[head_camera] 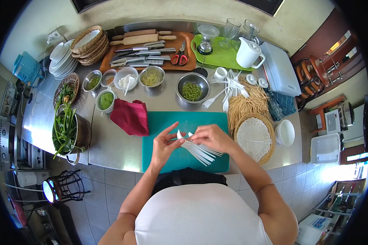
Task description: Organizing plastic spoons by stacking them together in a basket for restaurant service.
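Over the teal cutting board (162,159), my left hand (165,144) pinches the gathered end of a fanned bundle of thin white strips (199,153); their material I cannot tell. My right hand (210,137) has its fingers closed at the upper part of the same bundle, close to my left fingertips. The loose ends of the strips spread down and to the right above the board. A folded red cloth (130,118) lies at the board's left edge. To the right is a wicker plate (272,144) with a white paper doily (251,148) and a white plastic fork (263,141).
Behind the board stand a steel bowl of chopped greens (192,91), small bowls and white plastic forks (231,84). An orange tray (188,39) holds knives, rolling pins and scissors (180,58). A metal pot of leafy greens (83,130) is at left; a white bowl (285,133) is at right.
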Tool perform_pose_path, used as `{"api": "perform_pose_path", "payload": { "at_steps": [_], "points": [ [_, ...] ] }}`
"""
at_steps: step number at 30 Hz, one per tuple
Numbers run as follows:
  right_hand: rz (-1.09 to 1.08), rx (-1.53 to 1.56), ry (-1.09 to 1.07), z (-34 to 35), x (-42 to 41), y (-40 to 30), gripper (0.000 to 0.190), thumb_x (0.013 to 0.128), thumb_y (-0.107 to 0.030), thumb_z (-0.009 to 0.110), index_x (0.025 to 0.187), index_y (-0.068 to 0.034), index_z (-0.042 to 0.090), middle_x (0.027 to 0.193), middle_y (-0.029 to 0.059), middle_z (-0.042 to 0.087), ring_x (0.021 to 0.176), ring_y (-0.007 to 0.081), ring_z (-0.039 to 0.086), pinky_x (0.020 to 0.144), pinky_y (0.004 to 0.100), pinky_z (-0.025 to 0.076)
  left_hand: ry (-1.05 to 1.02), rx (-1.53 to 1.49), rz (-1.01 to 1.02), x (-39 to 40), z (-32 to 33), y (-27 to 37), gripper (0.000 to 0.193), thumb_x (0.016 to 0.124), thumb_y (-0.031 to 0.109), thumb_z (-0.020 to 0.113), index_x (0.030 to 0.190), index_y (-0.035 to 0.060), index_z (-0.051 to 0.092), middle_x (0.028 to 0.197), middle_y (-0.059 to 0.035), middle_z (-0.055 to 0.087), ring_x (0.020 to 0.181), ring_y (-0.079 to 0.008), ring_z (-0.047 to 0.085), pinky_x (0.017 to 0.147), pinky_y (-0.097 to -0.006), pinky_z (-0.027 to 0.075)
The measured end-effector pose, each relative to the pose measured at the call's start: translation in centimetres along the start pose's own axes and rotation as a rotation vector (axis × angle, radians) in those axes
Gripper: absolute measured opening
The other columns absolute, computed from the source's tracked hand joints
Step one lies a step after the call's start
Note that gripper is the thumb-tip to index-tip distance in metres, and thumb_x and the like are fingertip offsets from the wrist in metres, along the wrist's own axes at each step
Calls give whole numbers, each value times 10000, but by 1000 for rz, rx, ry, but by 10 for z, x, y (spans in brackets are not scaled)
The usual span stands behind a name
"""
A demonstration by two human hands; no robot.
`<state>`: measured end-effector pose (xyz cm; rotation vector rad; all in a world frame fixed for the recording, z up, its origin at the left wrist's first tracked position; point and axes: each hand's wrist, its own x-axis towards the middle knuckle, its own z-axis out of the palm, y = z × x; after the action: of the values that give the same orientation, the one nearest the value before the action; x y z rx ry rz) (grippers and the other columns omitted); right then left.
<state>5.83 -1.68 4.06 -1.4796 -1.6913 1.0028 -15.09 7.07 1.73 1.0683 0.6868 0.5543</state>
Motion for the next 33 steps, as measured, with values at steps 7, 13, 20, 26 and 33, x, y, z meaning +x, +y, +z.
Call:
{"api": "perform_pose_path", "payload": {
  "at_steps": [7,13,20,26,33],
  "points": [
    [-48,-887,475,-82,39,104,136,773,-47,674,901,-61,717,911,53,638,950,246,591,805,365,516,-51,-61,18,5,0,-4,471,854,33,723,1303,22,581,1100,-162,693,935,-191,698,783,-302,596],
    [-277,-1007,307,-82,39,127,120,711,-53,631,827,-67,659,864,54,599,914,230,579,772,348,514,-30,-41,22,-1,-6,-2,479,869,61,712,1315,-11,552,1129,-182,672,967,-254,698,871,-375,579],
    [-324,-837,492,-65,22,64,166,798,-61,653,959,-49,692,884,57,641,825,247,633,686,337,533,-4,-79,33,-6,-3,-10,481,857,43,719,1308,-9,560,1136,-178,671,978,-238,690,874,-365,575],
    [77,-48,247,-1,-7,-24,285,826,-64,712,1110,-68,695,890,84,696,754,181,662,680,288,515,45,-33,77,-5,0,-12,481,846,25,725,1300,-3,569,1141,-171,673,992,-204,677,849,-333,577],
    [-3,-140,281,45,-7,-24,246,826,-118,718,1062,-53,686,877,99,663,749,275,649,679,349,523,87,-59,22,-11,-11,-9,432,846,32,734,1255,-6,599,1115,-153,688,953,-161,673,790,-280,581]
  ]
}}
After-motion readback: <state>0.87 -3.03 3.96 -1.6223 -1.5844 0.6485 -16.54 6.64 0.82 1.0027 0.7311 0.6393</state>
